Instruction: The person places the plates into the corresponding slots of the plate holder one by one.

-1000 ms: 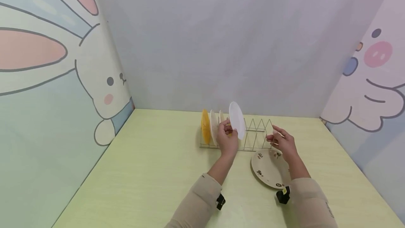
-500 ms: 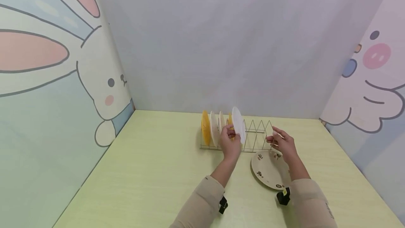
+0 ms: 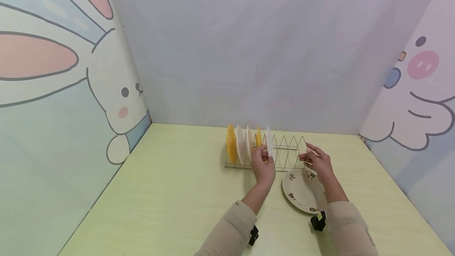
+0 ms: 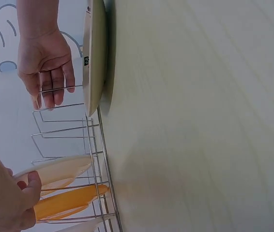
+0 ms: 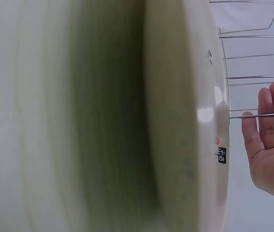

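Observation:
My left hand (image 3: 264, 167) pinches a white plate (image 3: 269, 141) by its near edge. That plate stands upright between wires of the metal dish rack (image 3: 281, 169), right of a yellow plate (image 3: 258, 135). At the rack's right end, my right hand (image 3: 319, 165) holds the end wire between thumb and fingers. In the right wrist view the wire crosses in front of the fingers (image 5: 268, 121). A large cream plate (image 3: 302, 191) with small dark motifs lies on the table just in front of the rack, partly hidden by the right forearm.
Left of the yellow plate, the rack holds a cream plate (image 3: 249, 141), a white plate (image 3: 240, 145) and an orange-yellow plate (image 3: 231, 144), all upright. A pale wooden-look table (image 3: 170, 192) extends around it. A grey backdrop (image 3: 241, 50) rises behind, with cartoon-printed panels at both sides.
My left hand has moved slightly right and lowered the white plate, turning it from tilted to upright in the rack. The right hand stays at the rack's end.

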`<action>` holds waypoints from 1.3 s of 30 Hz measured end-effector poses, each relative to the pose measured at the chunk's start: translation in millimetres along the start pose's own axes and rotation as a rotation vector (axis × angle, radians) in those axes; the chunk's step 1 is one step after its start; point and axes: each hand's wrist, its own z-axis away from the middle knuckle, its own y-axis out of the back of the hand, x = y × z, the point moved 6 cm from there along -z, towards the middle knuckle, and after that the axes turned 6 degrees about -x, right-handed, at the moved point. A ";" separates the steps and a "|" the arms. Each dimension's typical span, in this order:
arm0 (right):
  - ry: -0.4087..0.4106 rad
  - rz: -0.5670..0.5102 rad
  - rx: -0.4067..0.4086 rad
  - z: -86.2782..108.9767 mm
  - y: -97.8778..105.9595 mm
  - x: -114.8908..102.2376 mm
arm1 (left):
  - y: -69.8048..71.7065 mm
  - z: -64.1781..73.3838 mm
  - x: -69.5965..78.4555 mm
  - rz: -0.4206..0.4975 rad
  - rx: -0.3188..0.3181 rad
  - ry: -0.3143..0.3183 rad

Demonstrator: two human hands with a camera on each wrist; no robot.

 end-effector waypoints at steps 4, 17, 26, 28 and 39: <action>0.007 -0.011 -0.005 0.2 -0.7 0.1 | -0.1 1.5 -1.0 -0.022 0.018 0.002; -0.016 -0.026 -0.007 -1.5 0.5 2.7 | 0.4 1.4 -6.8 -0.121 0.061 0.066; -0.009 -0.038 -0.005 -0.3 1.7 1.9 | -0.4 1.7 -9.7 -0.130 0.049 0.084; -0.001 -0.042 -0.003 0.6 0.9 -0.2 | -0.1 2.1 -8.8 -0.131 0.045 0.084; -0.002 0.350 0.101 20.2 -4.9 -27.6 | 7.8 12.4 -2.3 -0.051 -0.162 0.133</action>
